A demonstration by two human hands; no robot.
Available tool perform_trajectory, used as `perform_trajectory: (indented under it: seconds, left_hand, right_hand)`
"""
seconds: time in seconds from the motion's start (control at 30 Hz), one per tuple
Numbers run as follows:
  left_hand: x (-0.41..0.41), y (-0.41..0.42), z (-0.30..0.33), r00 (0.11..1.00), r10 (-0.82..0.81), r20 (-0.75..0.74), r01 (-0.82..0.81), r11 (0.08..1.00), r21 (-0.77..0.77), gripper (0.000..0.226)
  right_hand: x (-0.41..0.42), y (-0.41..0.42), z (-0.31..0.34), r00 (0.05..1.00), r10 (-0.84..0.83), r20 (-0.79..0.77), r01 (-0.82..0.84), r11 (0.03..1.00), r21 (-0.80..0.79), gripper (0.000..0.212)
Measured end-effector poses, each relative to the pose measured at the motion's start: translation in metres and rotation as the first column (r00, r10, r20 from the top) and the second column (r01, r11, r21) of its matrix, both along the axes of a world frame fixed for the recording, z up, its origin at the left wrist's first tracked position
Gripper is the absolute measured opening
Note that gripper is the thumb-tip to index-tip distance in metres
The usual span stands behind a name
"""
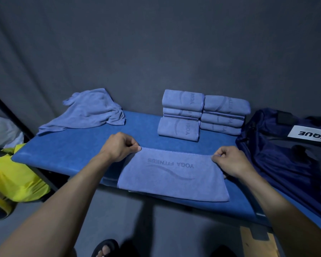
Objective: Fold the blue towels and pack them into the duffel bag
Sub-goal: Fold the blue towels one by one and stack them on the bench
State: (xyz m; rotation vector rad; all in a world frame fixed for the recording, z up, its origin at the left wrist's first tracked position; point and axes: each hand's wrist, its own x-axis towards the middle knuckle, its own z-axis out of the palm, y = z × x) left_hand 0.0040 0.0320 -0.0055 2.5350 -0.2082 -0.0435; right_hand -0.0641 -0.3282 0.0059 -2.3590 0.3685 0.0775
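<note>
"YOGA FITNESS" on front towel (pixel 172 175); "YOGA" on folded stack (pixel 180 115); "VQUE" on bag label (pixel 311 133).

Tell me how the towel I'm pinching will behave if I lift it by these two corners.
Likely floppy: the towel already drapes limply over the bench edge, so its middle should sag between the left hand and right hand. Probably light, since fingertip pinches hold it. The near layers may fall open, as nothing pins them.
</note>
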Motion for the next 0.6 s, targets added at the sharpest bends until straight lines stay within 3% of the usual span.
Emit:
perform_trajectory:
  seconds: [0.23, 0.37, 0.5, 0.6]
  left_hand:
    - [0.006, 0.001, 0.002, 0.999, -0.001, -0.044, 0.002, 1.000, 0.027, 0.015]
    - [0.005, -0.002, 0.006, 0.997, -0.069, -0.017, 0.071, 0.987, 0.147, 0.013]
    - [0.005, -0.002, 0.012, 0.983, -0.110, -0.146, 0.142, 0.963, 0.231, 0.015]
    - [0.004, -0.008, 0.016, 0.972, -0.127, -0.197, 0.186, 0.928, 0.323, 0.018]
  right_hand:
    - [0.003, -0.010, 0.000, 0.999, 0.032, 0.005, -0.030, 0.970, -0.240, 0.018]
    - [0.006, -0.017, -0.001, 0.997, 0.005, -0.071, -0.015, 0.991, -0.134, 0.022]
    - [0.008, -0.015, 0.005, 0.982, 0.050, -0.183, -0.071, 0.991, -0.112, 0.024]
    - [0.004, -0.018, 0.004, 0.987, 0.057, -0.150, -0.061, 0.998, -0.016, 0.023]
